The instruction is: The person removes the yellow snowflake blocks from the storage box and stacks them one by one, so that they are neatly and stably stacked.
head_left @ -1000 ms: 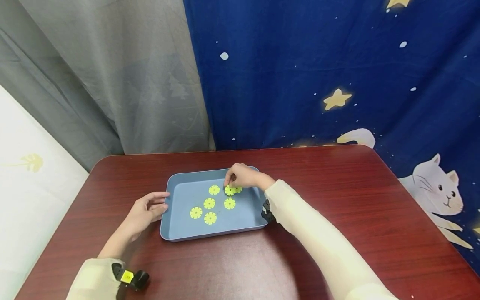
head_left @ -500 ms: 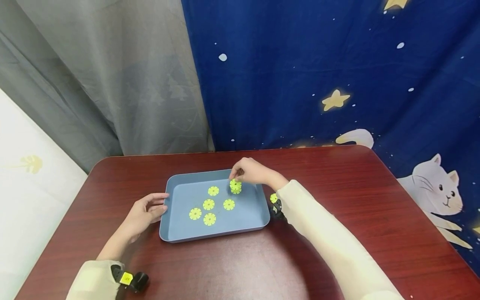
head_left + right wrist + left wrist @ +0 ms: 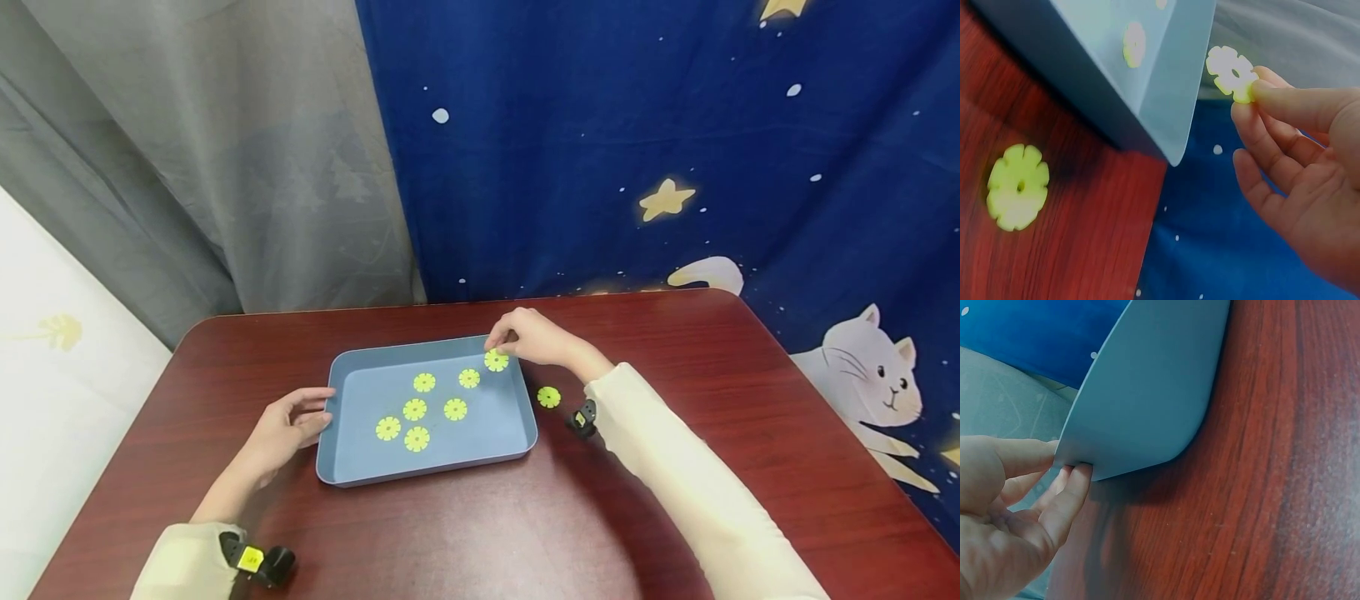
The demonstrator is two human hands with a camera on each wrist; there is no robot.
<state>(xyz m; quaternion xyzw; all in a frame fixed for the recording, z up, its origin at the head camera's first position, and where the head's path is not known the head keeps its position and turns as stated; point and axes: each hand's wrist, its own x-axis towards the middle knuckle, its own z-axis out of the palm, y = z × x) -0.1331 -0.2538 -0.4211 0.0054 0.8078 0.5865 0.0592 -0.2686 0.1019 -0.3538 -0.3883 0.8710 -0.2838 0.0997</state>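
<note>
A yellow-green notched plastic disc (image 3: 1227, 65) with a central hole is pinched between thumb and fingers of my right hand (image 3: 534, 336). In the head view that hand is over the back right corner of a shallow blue-grey tray (image 3: 480, 442). Several similar discs lie spread over the tray's bottom, among them one disc (image 3: 455, 409) right of the middle. Another disc (image 3: 549, 397) rests on the table just right of the tray. My left hand (image 3: 281, 429) touches the tray's left side with extended fingertips; the left wrist view shows the fingers (image 3: 1072, 494) against its outer wall.
The reddish-brown wooden table (image 3: 660, 350) extends around the tray on all sides. Behind it hang a grey curtain (image 3: 322, 208) and a blue curtain (image 3: 540, 167) with stars and a cat. Each wrist wears a small black camera (image 3: 276, 567).
My right hand has picked a disc up from the tray and carried it right to the back right corner. The disc on the table has come into view. My left hand stays at the tray's side.
</note>
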